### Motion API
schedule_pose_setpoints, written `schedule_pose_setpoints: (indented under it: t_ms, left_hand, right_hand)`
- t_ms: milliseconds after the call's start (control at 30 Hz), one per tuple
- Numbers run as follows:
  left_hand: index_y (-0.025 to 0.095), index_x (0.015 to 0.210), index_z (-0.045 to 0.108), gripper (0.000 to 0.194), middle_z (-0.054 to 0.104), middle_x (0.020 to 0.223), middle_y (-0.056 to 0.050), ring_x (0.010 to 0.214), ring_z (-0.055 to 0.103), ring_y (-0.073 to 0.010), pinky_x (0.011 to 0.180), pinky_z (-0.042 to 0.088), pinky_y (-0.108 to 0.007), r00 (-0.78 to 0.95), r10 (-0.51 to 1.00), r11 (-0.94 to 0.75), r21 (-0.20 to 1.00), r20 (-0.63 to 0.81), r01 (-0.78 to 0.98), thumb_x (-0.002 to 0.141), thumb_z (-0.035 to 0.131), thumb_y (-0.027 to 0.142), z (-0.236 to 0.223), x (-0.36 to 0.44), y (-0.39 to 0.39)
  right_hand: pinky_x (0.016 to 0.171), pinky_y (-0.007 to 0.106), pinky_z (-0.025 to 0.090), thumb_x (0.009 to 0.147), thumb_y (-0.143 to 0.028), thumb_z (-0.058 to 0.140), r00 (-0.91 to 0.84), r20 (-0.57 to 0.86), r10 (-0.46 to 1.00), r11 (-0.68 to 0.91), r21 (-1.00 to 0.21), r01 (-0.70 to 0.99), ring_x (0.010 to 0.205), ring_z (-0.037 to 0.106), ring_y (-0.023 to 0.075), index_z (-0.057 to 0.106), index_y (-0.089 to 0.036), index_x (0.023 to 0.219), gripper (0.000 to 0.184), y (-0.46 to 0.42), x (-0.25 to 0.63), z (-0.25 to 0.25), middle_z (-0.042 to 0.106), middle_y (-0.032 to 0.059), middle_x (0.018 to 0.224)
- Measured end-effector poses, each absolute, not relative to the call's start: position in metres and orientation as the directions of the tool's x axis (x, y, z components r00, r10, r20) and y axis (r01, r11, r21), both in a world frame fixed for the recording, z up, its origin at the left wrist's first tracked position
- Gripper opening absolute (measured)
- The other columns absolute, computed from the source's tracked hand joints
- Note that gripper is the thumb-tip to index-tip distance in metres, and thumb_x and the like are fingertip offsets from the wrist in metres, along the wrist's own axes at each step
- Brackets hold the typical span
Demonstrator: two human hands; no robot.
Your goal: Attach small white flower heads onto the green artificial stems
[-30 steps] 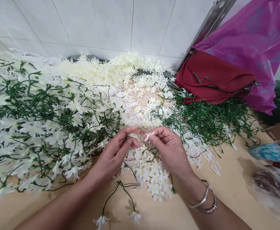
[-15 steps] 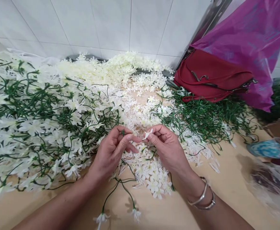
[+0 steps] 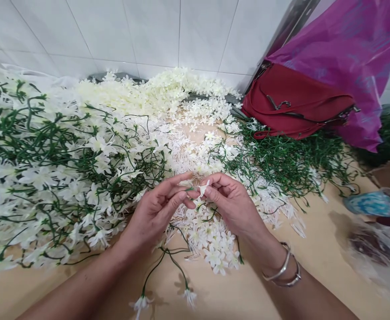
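Note:
Between thumb and forefinger my right hand (image 3: 233, 202) pinches a small white artificial flower (image 3: 203, 190). Close beside it, my left hand (image 3: 163, 200) grips a green artificial stem (image 3: 189, 190) whose tip points toward the flower; most of that stem is hidden by the fingers. The fingertips of both hands nearly meet. Below the left hand, a branched green stem with white flower heads (image 3: 141, 303) hangs or lies over the table. Loose white blossoms (image 3: 215, 246) lie beneath both hands.
A large heap of finished-looking white flowers on green stems (image 3: 48, 173) covers the left side. Cream blossoms (image 3: 168, 93) are piled by the tiled wall. Bare green stems (image 3: 281, 155) lie right, under a red handbag (image 3: 295, 102). A purple plastic bag (image 3: 344, 58) and a blue-patterned cup (image 3: 368, 203) are farther right.
My left hand has turned slightly, bringing the green stem tip toward the flower. The white flower in my right hand is now more upright. The view has shifted slightly.

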State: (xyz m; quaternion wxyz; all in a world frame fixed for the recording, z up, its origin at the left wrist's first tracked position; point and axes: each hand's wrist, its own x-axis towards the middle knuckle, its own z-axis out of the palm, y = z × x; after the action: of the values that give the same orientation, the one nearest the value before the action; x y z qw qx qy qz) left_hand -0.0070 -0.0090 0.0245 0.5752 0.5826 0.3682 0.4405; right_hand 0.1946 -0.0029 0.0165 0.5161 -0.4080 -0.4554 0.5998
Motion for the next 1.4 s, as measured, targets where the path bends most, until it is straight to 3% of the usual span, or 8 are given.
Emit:
schedule_pose_setpoints:
  t_ms: [167, 333, 600, 900, 1133, 1400]
  left_hand:
    - [0.019, 0.102, 0.07, 0.013, 0.082, 0.093, -0.003, 0.079, 0.077, -0.0137, 0.078, 0.06, -0.025, 0.309, 0.947, -0.057, 0.991, 0.092, -0.121, 0.1, 0.069, 0.031, 0.023, -0.004, -0.011]
    - [0.019, 0.1, 0.069, 0.015, 0.079, 0.089, -0.001, 0.069, 0.07, -0.0102, 0.069, 0.056, -0.022, 0.293, 0.952, -0.073, 0.995, 0.09, -0.069, 0.1, 0.069, 0.035, 0.022, -0.008, -0.011]
    - [0.019, 0.098, 0.069, 0.016, 0.076, 0.084, 0.0, 0.067, 0.069, -0.0099, 0.066, 0.054, -0.021, 0.316, 0.945, -0.075, 0.996, 0.087, -0.05, 0.101, 0.068, 0.035, 0.024, -0.006, -0.01]
    - [0.019, 0.092, 0.069, 0.023, 0.072, 0.075, 0.001, 0.06, 0.064, -0.0092, 0.06, 0.048, -0.021, 0.326, 0.944, -0.066, 0.996, 0.046, 0.052, 0.101, 0.067, 0.04, 0.021, -0.007, -0.01]
    - [0.018, 0.09, 0.069, 0.026, 0.07, 0.077, 0.0, 0.065, 0.066, -0.0114, 0.063, 0.051, -0.023, 0.323, 0.946, -0.016, 1.0, 0.009, 0.019, 0.101, 0.065, 0.041, 0.015, -0.005, -0.007]
    - [0.017, 0.09, 0.068, 0.022, 0.07, 0.076, -0.001, 0.068, 0.067, -0.0122, 0.068, 0.054, -0.023, 0.32, 0.947, -0.021, 1.0, 0.016, 0.01, 0.102, 0.064, 0.036, 0.008, -0.003, -0.006]
  right_hand:
    - [0.068, 0.027, 0.046, 0.084, -0.04, 0.085, -0.192, 0.006, 0.981, -0.035, -0.977, -0.209, 0.069, 0.058, 0.0125, 0.074, -0.021, 0.086, 0.021, -0.003, 0.197, 0.024, 0.068, -0.0017, 0.074]
    - [0.067, 0.027, 0.045, 0.085, -0.041, 0.085, -0.219, 0.026, 0.975, -0.01, -0.986, -0.165, 0.068, 0.056, 0.0121, 0.073, -0.021, 0.085, 0.023, -0.004, 0.197, 0.029, 0.065, -0.0021, 0.074]
    - [0.067, 0.028, 0.045, 0.084, -0.04, 0.084, -0.261, -0.001, 0.965, -0.039, -0.989, -0.142, 0.068, 0.056, 0.012, 0.071, -0.022, 0.084, 0.023, -0.004, 0.195, 0.031, 0.065, -0.003, 0.073]
    - [0.067, 0.029, 0.046, 0.084, -0.041, 0.082, -0.208, -0.024, 0.978, -0.038, -0.997, -0.063, 0.067, 0.055, 0.0131, 0.07, -0.022, 0.084, 0.022, -0.006, 0.192, 0.028, 0.065, -0.0023, 0.073]
    - [0.063, 0.028, 0.041, 0.087, -0.04, 0.078, -0.189, -0.048, 0.981, -0.054, -0.998, -0.03, 0.065, 0.052, 0.0124, 0.067, -0.021, 0.086, 0.022, -0.007, 0.189, 0.021, 0.062, -0.0033, 0.07]
    - [0.07, 0.031, 0.046, 0.087, -0.043, 0.079, -0.226, -0.094, 0.97, -0.114, -0.99, -0.081, 0.073, 0.058, 0.0141, 0.066, -0.021, 0.084, 0.026, -0.004, 0.188, 0.02, 0.066, -0.0014, 0.076]
